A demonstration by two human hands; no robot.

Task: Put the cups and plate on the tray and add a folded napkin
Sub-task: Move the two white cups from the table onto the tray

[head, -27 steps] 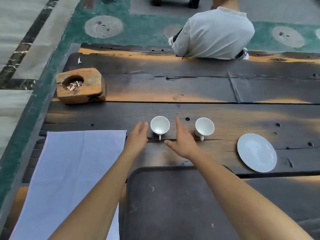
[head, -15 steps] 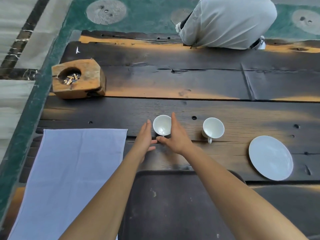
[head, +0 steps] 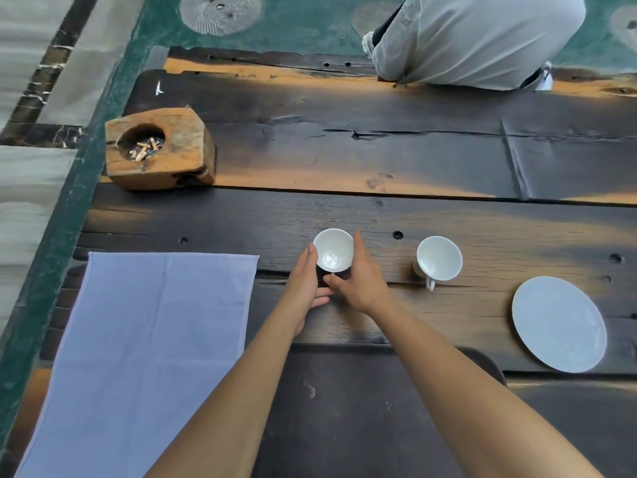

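A small white cup point(head: 333, 250) stands on the dark wooden table point(head: 344, 153). My left hand point(head: 305, 282) presses against its left side. My right hand point(head: 362, 277) lies along its right side, thumb at the handle near the base. A second white cup point(head: 439, 258) stands to the right, handle toward me. Farther right lies a white plate point(head: 558, 322). The dark tray point(head: 344, 408) sits at the near edge under my forearms, with nothing on it. A lilac napkin point(head: 144, 339) lies flat and unfolded at the left.
A wooden block ashtray point(head: 160, 148) holding cigarette butts stands at the far left of the table. A person in a pale shirt point(head: 475, 39) sits at the far edge. The table's left edge drops to a green and grey floor.
Both hands have moved forward and closed in from either side until they touch the left cup. The camera has also shifted closer, and the cup has stayed in place.
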